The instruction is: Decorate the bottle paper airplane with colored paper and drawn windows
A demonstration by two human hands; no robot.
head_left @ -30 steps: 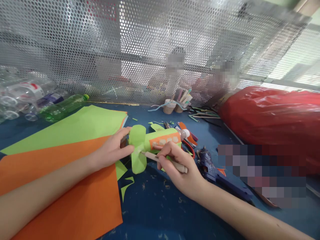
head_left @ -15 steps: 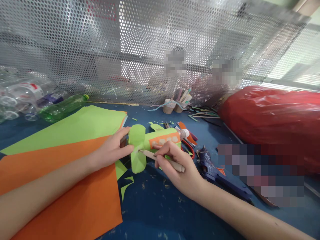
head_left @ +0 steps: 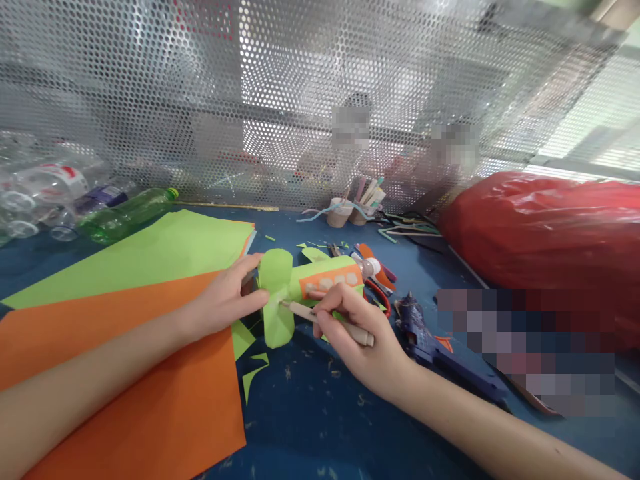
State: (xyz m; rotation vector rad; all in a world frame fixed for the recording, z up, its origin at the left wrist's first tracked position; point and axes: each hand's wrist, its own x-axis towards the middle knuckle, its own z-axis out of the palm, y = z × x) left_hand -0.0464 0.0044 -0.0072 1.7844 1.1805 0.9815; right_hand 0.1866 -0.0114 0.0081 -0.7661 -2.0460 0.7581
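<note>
A small plastic bottle (head_left: 320, 268) wrapped in lime-green paper lies on its side, with an orange panel of pale patches and a white cap at its right end. At its left end stands a lime-green paper piece (head_left: 279, 327) with two rounded lobes. My left hand (head_left: 227, 297) grips that end, thumb and fingers at the edge of the lobed piece; some fingers are hidden behind it. In my right hand (head_left: 367, 353) is a pale marker (head_left: 301, 311), held in a writing grip. Its tip meets or nearly meets the middle of the lobed piece.
Green sheets (head_left: 185, 243) and orange paper (head_left: 200, 393) spread at left. A blue glue gun (head_left: 450, 367) and red-handled scissors (head_left: 380, 297) lie right. Plastic bottles (head_left: 125, 217), cups of markers (head_left: 340, 213) and a red bag (head_left: 545, 233) stand farther back before a perforated metal screen (head_left: 280, 87).
The marker tip has shifted very slightly to the right on the lobed paper piece. My left hand keeps its hold, and the view has moved a touch.
</note>
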